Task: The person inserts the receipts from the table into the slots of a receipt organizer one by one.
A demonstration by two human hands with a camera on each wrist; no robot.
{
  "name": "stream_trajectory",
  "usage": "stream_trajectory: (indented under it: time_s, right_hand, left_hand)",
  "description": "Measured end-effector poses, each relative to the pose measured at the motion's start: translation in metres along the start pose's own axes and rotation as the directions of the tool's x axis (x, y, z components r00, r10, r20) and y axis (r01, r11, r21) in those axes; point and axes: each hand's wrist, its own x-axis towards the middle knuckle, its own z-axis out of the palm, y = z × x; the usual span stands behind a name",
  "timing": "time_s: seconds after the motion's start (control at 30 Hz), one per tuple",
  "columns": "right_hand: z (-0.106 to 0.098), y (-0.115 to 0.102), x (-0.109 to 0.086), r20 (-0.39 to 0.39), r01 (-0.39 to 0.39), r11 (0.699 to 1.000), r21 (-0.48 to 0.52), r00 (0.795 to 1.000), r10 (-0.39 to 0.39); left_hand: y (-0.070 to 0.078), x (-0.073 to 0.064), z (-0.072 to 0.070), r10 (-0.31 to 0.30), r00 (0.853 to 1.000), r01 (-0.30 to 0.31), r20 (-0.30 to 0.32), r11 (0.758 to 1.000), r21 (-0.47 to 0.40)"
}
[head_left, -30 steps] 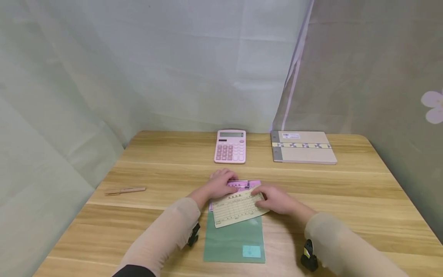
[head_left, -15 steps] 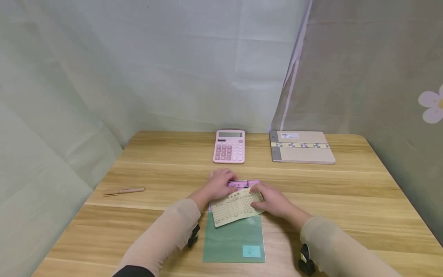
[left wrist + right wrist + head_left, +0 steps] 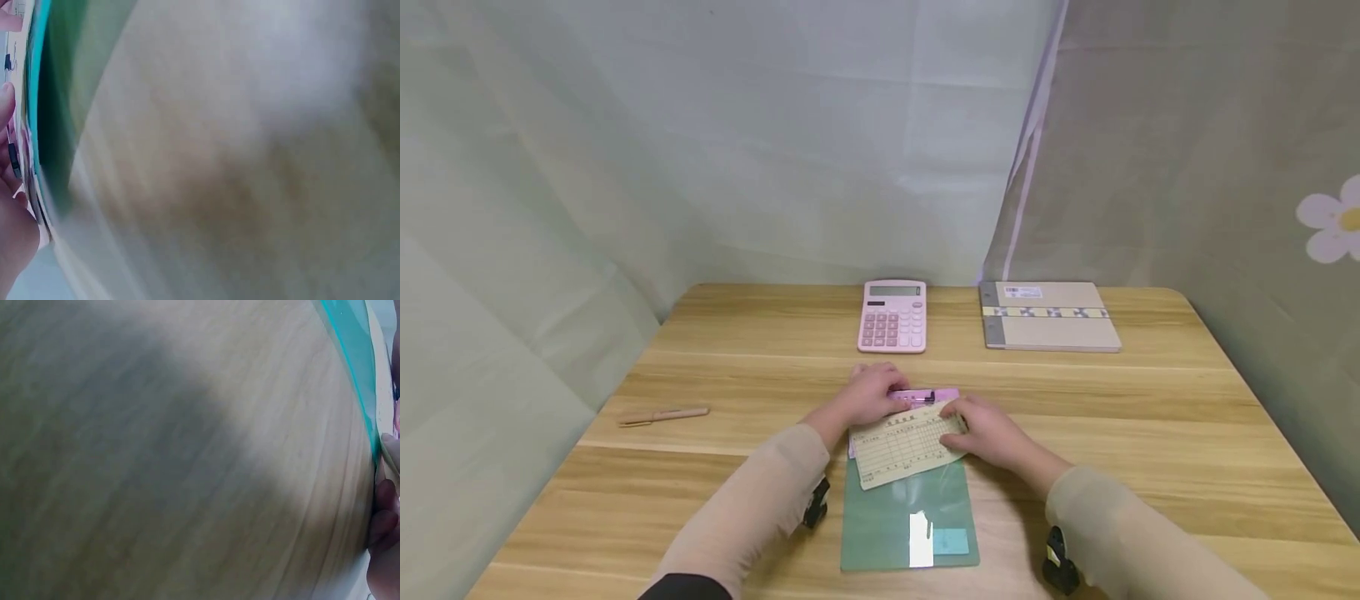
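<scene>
A green clipboard (image 3: 895, 525) with a wire clip (image 3: 928, 397) lies on the table in the head view, its top end under my left hand (image 3: 871, 395). The left fingers curl over that end and the thumb is at the clip; the left wrist view shows the thumb (image 3: 5, 103) beside the wire. A pink sheet (image 3: 950, 393) lies under the clip, mostly hidden. Over it slants a cream printed form (image 3: 898, 450) with ruled columns. My right hand (image 3: 988, 429) pinches the form's right edge between thumb and fingers.
Behind the hands are a pink calculator (image 3: 892, 321) and, to the right, a beige binder-like pad (image 3: 1051, 325) with a patterned band. A tan pen (image 3: 662, 416) lies at the left of the wooden table (image 3: 737, 525). Curtains hang close behind the table.
The right hand has moved slightly left, and the form's right side has bent and flattened again. The clipboard's lower end now shows a bright reflection. The left hand keeps its place at the clip.
</scene>
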Motion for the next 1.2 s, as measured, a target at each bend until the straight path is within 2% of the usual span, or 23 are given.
stream_trajectory:
  time_s: [0.2,0.4,0.73,0.9,1.2]
  right_hand:
    - [0.000,-0.001,0.004,0.001,-0.001,1.000,-0.009,1.000,0.001]
    - [0.001,-0.003,0.008,-0.016,0.010,0.999,-0.038,1.000,-0.011]
    - [0.004,-0.004,0.011,-0.051,-0.033,0.998,-0.052,0.998,0.031]
    - [0.005,-0.003,0.012,-0.064,-0.055,0.997,-0.060,0.997,0.051]
    - [0.006,-0.005,0.012,-0.064,-0.072,0.995,-0.072,0.996,0.067]
  left_hand:
    - [0.000,0.003,-0.006,-0.002,0.999,0.003,0.051,1.000,-0.007]
    - [0.001,0.005,-0.009,-0.019,0.997,0.018,0.075,1.000,0.008]
    - [0.000,0.003,-0.008,-0.001,0.998,0.001,0.058,1.000,-0.003]
    - [0.000,0.004,-0.007,0.012,0.999,-0.013,0.047,1.000,0.019]
    - [0.002,-0.001,-0.005,0.022,1.000,-0.022,0.016,1.000,0.020]
